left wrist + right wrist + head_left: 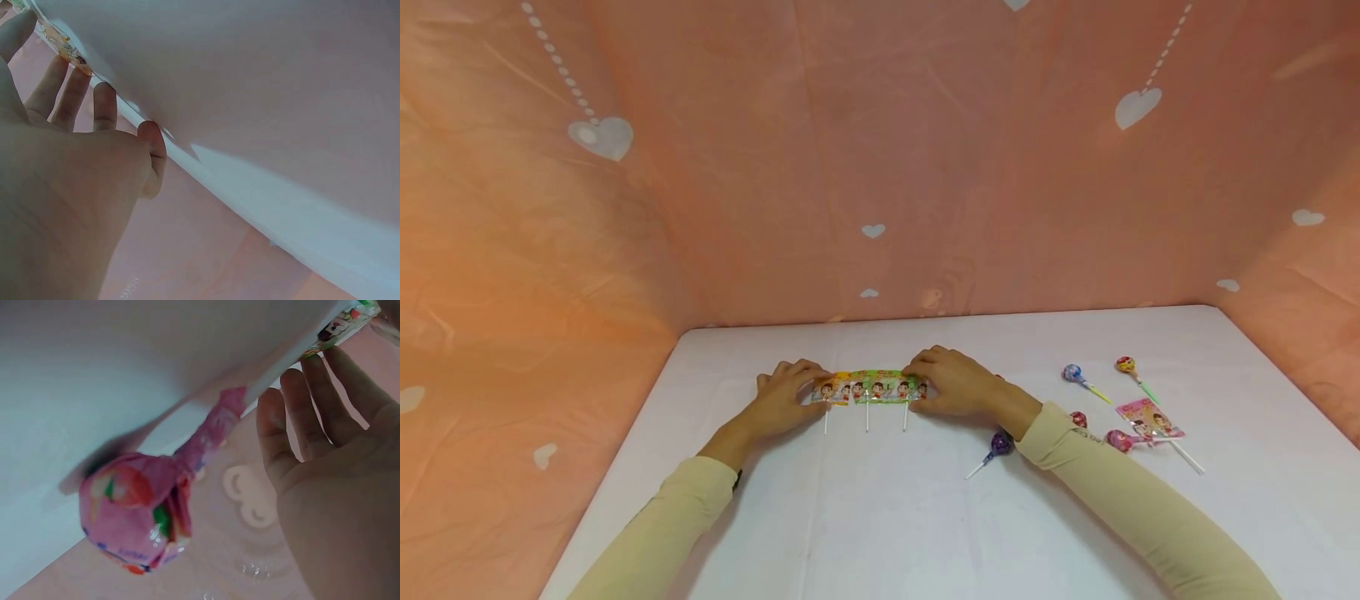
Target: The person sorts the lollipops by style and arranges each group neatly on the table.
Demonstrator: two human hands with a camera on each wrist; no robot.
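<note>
Lollipop strip [870, 387], 3 sticks, flat on desk [880, 517]: left hand [786, 398] & right hand [951, 383] fingers pinch ends; keep tension even, strip level

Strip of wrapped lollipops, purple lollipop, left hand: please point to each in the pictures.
strip of wrapped lollipops [870, 388], head view, middle wrapper.
purple lollipop [1001, 442], head view, wrapped head.
left hand [784, 400], head view, back of the hand.
</note>
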